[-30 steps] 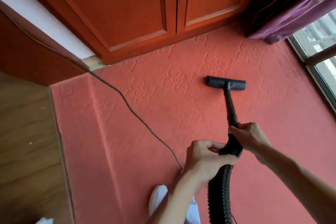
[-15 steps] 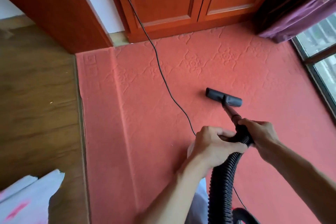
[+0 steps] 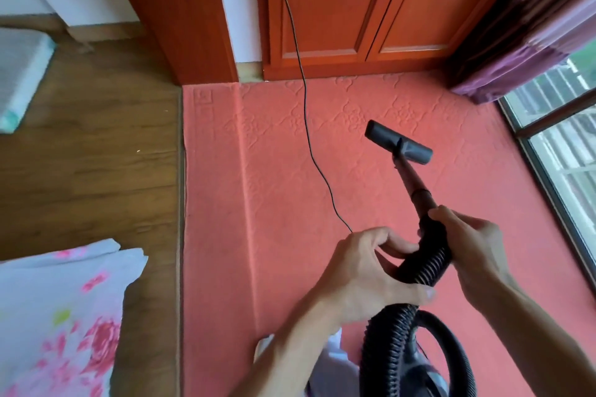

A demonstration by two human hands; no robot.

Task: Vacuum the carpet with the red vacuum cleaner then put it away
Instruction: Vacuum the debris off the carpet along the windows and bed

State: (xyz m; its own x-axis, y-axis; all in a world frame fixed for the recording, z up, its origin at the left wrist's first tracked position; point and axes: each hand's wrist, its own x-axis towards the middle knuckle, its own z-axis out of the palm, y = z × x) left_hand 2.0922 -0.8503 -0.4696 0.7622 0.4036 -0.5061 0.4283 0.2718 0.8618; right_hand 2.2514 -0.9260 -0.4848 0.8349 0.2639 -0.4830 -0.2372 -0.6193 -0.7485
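Near right, our right hand (image 3: pixel 467 245) curls its fingers round the rigid cuff (image 3: pixel 430 230) where the wand (image 3: pixel 414 184) meets the ribbed hose (image 3: pixel 383 361). Our left hand (image 3: pixel 364 267) wraps the hose just behind. The hose looks floppy and light, so we steer the nozzle (image 3: pixel 398 142) over the carpet (image 3: pixel 258 203) from the stiff end.

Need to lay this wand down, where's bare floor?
Bare red embossed carpet lies between the brown wooden floor and the thin black power cord, and again between the black floor nozzle and the window frame. It is crowded below the left hand and right hand, where the black ribbed hose loops.
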